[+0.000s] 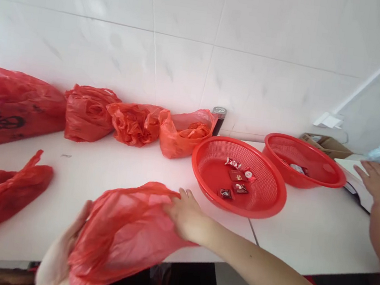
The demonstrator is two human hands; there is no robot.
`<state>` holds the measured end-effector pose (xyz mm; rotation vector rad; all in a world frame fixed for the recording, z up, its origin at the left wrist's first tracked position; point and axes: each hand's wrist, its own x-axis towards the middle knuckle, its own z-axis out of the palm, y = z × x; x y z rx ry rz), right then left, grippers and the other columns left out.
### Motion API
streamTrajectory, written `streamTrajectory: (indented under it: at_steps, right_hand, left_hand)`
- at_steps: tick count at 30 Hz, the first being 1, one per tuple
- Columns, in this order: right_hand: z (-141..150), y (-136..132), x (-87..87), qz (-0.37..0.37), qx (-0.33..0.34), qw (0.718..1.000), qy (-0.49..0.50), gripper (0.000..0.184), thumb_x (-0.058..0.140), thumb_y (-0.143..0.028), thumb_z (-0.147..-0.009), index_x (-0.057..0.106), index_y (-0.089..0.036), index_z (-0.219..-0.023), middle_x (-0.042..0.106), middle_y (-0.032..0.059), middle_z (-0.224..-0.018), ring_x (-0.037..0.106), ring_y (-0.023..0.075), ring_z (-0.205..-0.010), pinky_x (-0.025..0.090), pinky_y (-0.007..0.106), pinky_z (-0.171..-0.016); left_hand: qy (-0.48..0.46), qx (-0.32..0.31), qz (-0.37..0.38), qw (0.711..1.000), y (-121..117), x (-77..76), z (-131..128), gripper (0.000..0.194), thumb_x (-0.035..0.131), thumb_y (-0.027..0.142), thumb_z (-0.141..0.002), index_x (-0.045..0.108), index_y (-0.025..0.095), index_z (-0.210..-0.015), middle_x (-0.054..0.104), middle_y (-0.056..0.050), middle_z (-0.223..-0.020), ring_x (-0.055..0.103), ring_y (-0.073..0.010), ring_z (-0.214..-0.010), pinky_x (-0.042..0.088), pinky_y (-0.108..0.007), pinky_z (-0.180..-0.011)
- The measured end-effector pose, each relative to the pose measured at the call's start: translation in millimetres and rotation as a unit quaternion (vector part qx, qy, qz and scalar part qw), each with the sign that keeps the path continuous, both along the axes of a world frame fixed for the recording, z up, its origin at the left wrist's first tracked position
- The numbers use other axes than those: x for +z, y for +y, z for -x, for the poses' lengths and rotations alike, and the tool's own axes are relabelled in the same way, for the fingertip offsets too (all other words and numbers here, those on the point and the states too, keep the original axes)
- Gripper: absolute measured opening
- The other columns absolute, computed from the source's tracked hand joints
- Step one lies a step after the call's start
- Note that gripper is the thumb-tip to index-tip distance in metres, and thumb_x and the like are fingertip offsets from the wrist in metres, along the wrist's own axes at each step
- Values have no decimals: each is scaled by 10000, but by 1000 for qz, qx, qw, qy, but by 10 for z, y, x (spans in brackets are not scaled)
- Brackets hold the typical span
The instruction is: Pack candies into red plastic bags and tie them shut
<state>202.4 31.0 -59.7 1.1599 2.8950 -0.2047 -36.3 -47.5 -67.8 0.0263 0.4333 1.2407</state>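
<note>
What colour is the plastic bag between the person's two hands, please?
The plastic bag is translucent red, seen best in the head view.

Bright, diffuse light; glare spots on tiled wall [181,71], upper left; pale sheen on held red bag [139,234]; faint shadows on white table [296,240]. Right edge blurred (top corner dark), stretched.

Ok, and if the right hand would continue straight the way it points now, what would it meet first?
The red plastic bag, which the right hand is touching. Its fingers point left across the bag, so the bag's film comes first; how deep it gives is unclear.
</note>
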Motion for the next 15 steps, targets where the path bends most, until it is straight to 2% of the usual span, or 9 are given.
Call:
streamTrajectory:
  at_steps: [2, 4, 6, 8, 10, 12, 14, 15]
  right_hand:
    - [-225, 62, 117, 163, 42, 985, -27, 497, 699, -101, -660, 669, -276, -1125, 663, 73, -1140, 631, 304, -1006, 491, 438, -864]
    - [-472, 135, 296, 296, 83, 950, 57, 400, 701, -204, -723, 677, -315, -1106, 690, 10, -1088, 661, 222, -948, 512, 323, -812]
    - [-731, 290, 489, 347, 84, 919, 167, 382, 643, -325, -815, 623, -333, -1196, 663, -10, -1164, 644, 173, -1007, 501, 266, -831]
    - [-1016, 570, 635, 316, 33, 914, 251, 433, 543, -394, -894, 514, -328, -1321, 580, 13, -1301, 605, 155, -1094, 483, 274, -891]
    - [-1333, 938, 676, 231, -88, 915, 319, 500, 509, -437, -911, 426, -315, -1388, 487, 46, -1401, 560, 176, -1171, 466, 322, -945]
    - [-1654, 1293, 593, 144, -215, 940, 220, 734, 654, -474, -803, 346, -310, -1448, 348, 72, -1502, 425, 249, -1312, 377, 394, -1055]
    - [-1915, 1545, 417, 158, -295, 941, 57, 1053, 800, -503, -623, 254, -296, -1499, 182, 113, -1565, 271, 351, -1391, 294, 478, -1102]
    - [-2007, 1622, 312, 178, -308, 935, 8, 1162, 847, -510, -533, 244, -297, -1504, 126, 126, -1576, 228, 394, -1398, 285, 512, -1098]
  left_hand:
    - [-12, -26, -29, 999, -29, -114, 143, 393, 438, 495, -927, 709, 284, -1119, 745, -26, -995, 728, -223, -842, 610, -264, -632]
    - [8, -65, -10, 998, -11, -230, 232, 425, 450, 534, -906, 689, 301, -1170, 741, -46, -999, 729, -257, -809, 615, -300, -600]
    - [29, -91, 19, 995, 35, -316, 231, 454, 476, 557, -884, 651, 320, -1230, 749, -54, -961, 729, -282, -779, 617, -335, -585]
    - [42, -99, 34, 994, 80, -354, 146, 503, 512, 561, -863, 596, 321, -1298, 758, -61, -916, 728, -298, -762, 618, -350, -573]
    - [49, -104, 44, 992, 106, -349, 13, 539, 559, 524, -852, 552, 305, -1344, 763, -73, -885, 730, -299, -742, 616, -339, -564]
    - [57, -122, 58, 989, 111, -319, -123, 553, 611, 465, -838, 540, 288, -1357, 766, -86, -877, 732, -294, -737, 616, -326, -568]
    - [67, -143, 74, 985, 104, -284, -236, 569, 657, 432, -812, 549, 279, -1350, 767, -93, -864, 732, -295, -749, 618, -332, -589]
    - [71, -155, 82, 982, 101, -269, -279, 581, 674, 430, -798, 553, 278, -1346, 767, -92, -854, 732, -297, -759, 620, -340, -602]
